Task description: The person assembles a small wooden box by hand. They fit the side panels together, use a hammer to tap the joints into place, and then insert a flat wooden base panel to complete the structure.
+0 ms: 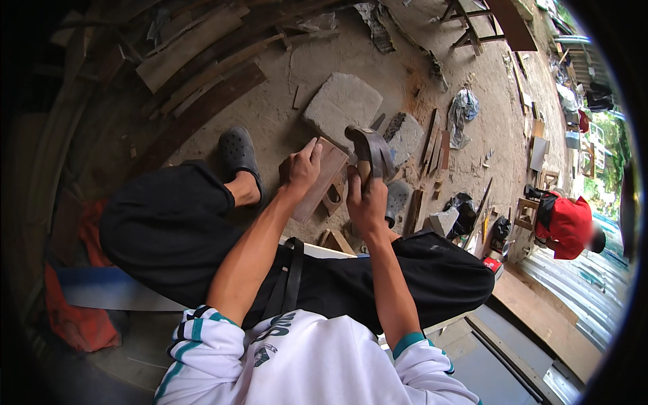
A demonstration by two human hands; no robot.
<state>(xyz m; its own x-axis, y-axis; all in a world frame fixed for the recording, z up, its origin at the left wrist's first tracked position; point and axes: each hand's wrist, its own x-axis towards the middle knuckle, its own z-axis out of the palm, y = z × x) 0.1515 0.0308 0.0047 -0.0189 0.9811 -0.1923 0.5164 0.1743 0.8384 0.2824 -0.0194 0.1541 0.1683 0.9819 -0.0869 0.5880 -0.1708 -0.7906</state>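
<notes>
Your left hand (pixel 302 169) is out in front of you, arm nearly straight from the rolled white sleeve, palm down on a reddish wooden board (pixel 317 181). The fingers are spread flat across the board's upper end, thumb lying along its edge, pressing rather than gripping. The board slopes from your hand down toward your lap, resting between your knees over the sandy ground.

Your right hand (pixel 365 202) is up just beside it, wrist cocked, fingers wrapped tight around the handle of a hammer (pixel 370 152). The dark curved head sits above your knuckles, just right of the board's top corner, close to it, though you cannot tell whether it touches the wood.

Below the board lies a small wooden block with a hole (pixel 333 196), partly hidden by your right hand. Your left foot in a dark clog (pixel 237 154) is planted left of the board; the other clog (pixel 397 200) peeks out behind your right wrist. Ahead of the hammer sits a flat grey stone slab (pixel 341 104), with a smaller stone (pixel 405 135) to its right. Off-cuts and thin sticks (pixel 435 145) litter the ground beyond. Long planks (pixel 196 47) are stacked on your far left. Another person in a red top (pixel 569 226) crouches well apart on your right.
</notes>
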